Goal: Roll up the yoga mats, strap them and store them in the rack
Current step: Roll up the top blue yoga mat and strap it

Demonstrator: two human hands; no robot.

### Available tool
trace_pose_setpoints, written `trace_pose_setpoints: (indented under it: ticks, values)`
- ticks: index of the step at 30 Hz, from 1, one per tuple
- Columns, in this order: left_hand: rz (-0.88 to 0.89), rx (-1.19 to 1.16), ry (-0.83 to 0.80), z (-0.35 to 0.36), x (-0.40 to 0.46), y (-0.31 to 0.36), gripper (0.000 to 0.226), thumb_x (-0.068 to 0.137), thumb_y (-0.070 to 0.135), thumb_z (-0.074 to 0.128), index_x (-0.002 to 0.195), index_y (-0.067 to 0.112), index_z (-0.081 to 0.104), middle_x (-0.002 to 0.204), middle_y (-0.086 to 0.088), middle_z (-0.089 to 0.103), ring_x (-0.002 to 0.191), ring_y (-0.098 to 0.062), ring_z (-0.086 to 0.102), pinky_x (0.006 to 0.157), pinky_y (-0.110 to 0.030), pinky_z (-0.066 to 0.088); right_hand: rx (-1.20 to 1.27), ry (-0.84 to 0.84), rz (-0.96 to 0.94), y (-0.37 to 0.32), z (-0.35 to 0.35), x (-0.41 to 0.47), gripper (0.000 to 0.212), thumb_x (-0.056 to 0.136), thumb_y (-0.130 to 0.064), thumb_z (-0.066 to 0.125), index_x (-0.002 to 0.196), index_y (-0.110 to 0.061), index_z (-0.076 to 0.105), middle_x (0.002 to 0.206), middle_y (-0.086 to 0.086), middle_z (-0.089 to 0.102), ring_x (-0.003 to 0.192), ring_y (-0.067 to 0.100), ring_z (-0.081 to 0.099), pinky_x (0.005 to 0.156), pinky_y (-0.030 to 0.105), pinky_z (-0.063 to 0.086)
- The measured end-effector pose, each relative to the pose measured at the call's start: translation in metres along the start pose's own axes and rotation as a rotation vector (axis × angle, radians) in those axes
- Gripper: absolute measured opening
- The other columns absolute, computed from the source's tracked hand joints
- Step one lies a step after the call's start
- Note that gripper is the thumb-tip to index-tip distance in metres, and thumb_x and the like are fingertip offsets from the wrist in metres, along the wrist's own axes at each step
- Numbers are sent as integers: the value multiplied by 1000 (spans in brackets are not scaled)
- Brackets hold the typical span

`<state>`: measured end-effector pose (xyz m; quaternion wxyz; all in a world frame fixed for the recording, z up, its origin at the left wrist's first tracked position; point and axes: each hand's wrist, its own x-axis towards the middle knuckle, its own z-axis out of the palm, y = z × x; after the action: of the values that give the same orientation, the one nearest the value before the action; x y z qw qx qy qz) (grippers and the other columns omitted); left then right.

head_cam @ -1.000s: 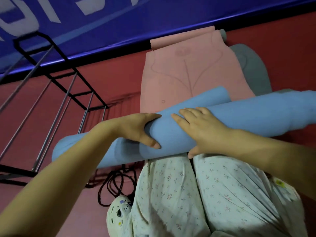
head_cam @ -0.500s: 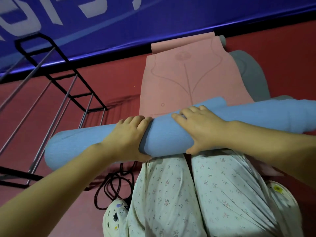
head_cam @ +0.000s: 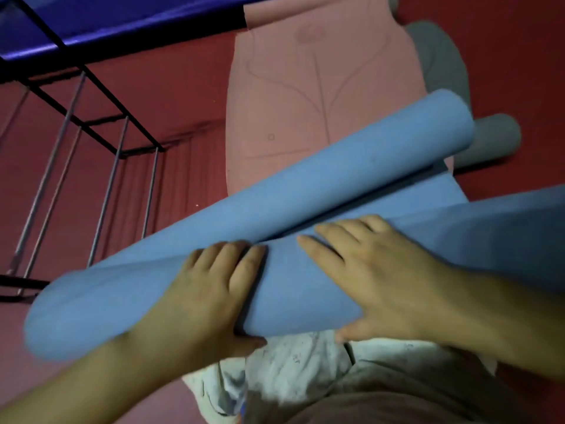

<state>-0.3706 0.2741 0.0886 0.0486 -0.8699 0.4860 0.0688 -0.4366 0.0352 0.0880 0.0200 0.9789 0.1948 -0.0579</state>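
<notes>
Head view gives me three mats to count, two hands, and one rack. I see one blue mat (head_cam: 305, 215), partly rolled, running as a long diagonal across the middle of the frame, its low end at the lower left and its high end toward the upper right; a loose layer of it peels away along the upper edge and ends in a rounded corner at the right of the frame. One pink mat (head_cam: 305, 96) lies unrolled on the red floor (head_cam: 183, 87) in the upper middle of the frame, its long axis running away from me toward the top edge, with a faint line drawing on it. One grey mat (head_cam: 440, 59) shows at the upper right, mostly hidden behind the pink one, with a rolled grey end below it. My left hand (head_cam: 208, 295) wraps the blue roll at centre frame, fingers over the top and thumb under it, a closed grip on the mat. My right hand (head_cam: 376, 276) lies just beside it, fingers spread and fairly straight over the roll, thumb low at the near edge. One black metal rack (head_cam: 91, 123) stands at the upper left. Patterned white trousers (head_cam: 305, 368) show at the bottom.
</notes>
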Motion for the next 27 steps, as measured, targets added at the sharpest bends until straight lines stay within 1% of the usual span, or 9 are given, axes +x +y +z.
trace_pose_setpoints:
  ticks: [3, 6, 9, 11, 13, 15, 17, 22, 27]
  values:
    - [37, -215, -48, -19, 8, -21, 98, 62, 84, 53, 134, 18, 43, 124, 2, 56, 110, -11, 54, 93, -28, 45, 22, -11, 1, 5, 0, 4, 117, 42, -78, 65, 130, -3, 48, 105, 15, 61, 89, 34, 60, 72, 48, 51]
    - [-179, -612, -180, -37, 25, -51, 85, 66, 90, 34, 125, 32, 55, 117, 21, 62, 105, 9, 56, 90, -10, 41, 32, -1, -25, 4, 1, -2, 114, 46, -78, 63, 132, -5, 45, 108, 14, 60, 92, 33, 59, 74, 47, 50]
    - [-282, -416, -176, -31, 49, -76, 88, 68, 90, 22, 128, 34, 53, 127, 10, 60, 107, -4, 58, 93, -20, 42, 69, 5, -9, 5, 3, -5, 112, 46, -79, 62, 130, -7, 44, 110, 13, 60, 95, 31, 60, 76, 45, 51]
    - [-325, -250, -281, -27, 66, -86, 74, 79, 78, 34, 141, 38, 36, 154, -1, 30, 129, -18, 45, 105, -31, 35, 100, 0, -19, 8, -3, -1, 113, 47, -82, 58, 133, -10, 41, 115, 9, 59, 99, 27, 59, 82, 42, 50]
    - [-332, -111, -396, -20, 82, -96, 78, 80, 66, 53, 146, 41, 19, 160, -1, 4, 140, -25, 30, 111, -42, 29, 134, -88, -43, 14, -12, 6, 116, 56, -83, 55, 145, -18, 21, 133, 1, 44, 118, 21, 46, 99, 39, 38]
    - [-310, 78, -466, -10, 93, -101, 92, 77, 60, 64, 147, 41, 9, 159, -1, -2, 144, -26, 18, 110, -57, 26, 205, -215, -42, 24, -15, 16, 117, 59, -82, 56, 148, -26, 5, 143, -6, 30, 129, 16, 32, 107, 34, 25]
    - [-316, 263, -448, 3, 99, -105, 103, 76, 57, 67, 148, 35, -2, 159, -4, -4, 144, -27, 14, 107, -63, 24, 269, -270, -38, 33, -18, 28, 119, 55, -83, 59, 148, -30, 7, 142, -9, 33, 129, 14, 33, 108, 32, 26]
    - [-400, 305, -245, -2, 113, -121, 88, 78, 37, 71, 143, 16, 17, 132, -14, 39, 112, -36, 51, 85, -47, 47, 464, -285, -28, 53, -21, 46, 103, 52, -75, 70, 139, -36, 30, 128, -14, 47, 116, 11, 46, 97, 27, 38]
    - [-432, 92, -49, -21, 107, -127, 49, 77, 18, 67, 116, 6, 39, 111, -17, 50, 90, -38, 56, 65, -40, 41, 581, -102, -46, 66, -24, 57, 88, 54, -72, 70, 133, -41, 46, 124, -18, 39, 114, 1, 36, 97, 20, 33]
